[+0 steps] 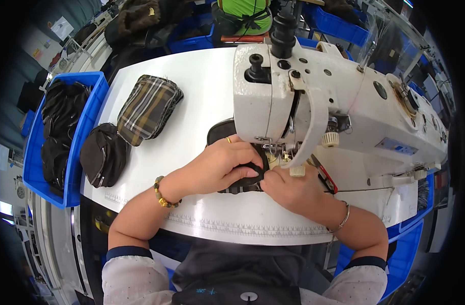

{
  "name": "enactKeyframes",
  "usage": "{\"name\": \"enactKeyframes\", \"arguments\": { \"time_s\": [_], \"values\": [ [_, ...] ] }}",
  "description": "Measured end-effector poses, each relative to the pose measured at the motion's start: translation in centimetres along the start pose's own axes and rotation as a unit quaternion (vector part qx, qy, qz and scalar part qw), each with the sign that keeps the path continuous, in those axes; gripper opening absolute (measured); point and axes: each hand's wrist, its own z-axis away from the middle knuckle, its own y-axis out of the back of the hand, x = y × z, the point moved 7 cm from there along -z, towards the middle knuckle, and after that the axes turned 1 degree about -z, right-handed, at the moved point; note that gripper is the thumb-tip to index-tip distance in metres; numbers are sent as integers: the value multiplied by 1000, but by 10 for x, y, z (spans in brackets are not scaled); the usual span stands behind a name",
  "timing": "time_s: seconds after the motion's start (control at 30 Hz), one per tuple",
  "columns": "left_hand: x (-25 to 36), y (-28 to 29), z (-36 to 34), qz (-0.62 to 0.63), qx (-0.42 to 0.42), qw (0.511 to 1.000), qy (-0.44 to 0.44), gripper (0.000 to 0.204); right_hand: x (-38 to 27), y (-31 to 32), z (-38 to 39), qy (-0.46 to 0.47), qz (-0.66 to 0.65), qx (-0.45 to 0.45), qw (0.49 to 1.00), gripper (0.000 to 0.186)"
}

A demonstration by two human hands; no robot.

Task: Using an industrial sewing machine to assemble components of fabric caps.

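Note:
A black fabric pouch piece with a zipper along its edge (219, 131) lies under the head of a white sewing machine (260, 96). My left hand (227, 165) pinches the dark fabric between thumb and fingers, just left of the needle area. My right hand (293, 188) is closed at the fabric's right edge, below the presser foot; its fingertips are partly hidden. A bit of plaid lining shows beneath my hands. Red-handled snips (324, 175) lie right of my right hand, partly behind the machine.
On the white table (192, 76), a stack of plaid fabric pieces (150, 109) and a round black zippered pouch (105, 155) lie to the left. Beyond the table's left edge stands a blue bin (74, 193) of black pouches. A printed ruler strip (253, 230) runs along the front edge.

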Motion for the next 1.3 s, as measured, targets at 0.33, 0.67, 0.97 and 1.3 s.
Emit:
{"name": "enactKeyframes", "arguments": {
  "time_s": [0.33,0.67,0.97,1.3],
  "values": [
    [10,-4,1,-94,-22,995,-3,16,-28,-8,16,-63,-83,-142,984,30],
    [3,-5,4,-90,-21,996,-15,17,-27,-8,20,-67,-72,-153,983,44],
    [16,-7,6,-209,-18,977,-31,21,-30,-10,18,-57,-87,-163,981,43],
    [19,-13,5,-235,-54,970,-15,22,-28,-11,18,-61,-59,-136,987,31]
  ]
}}
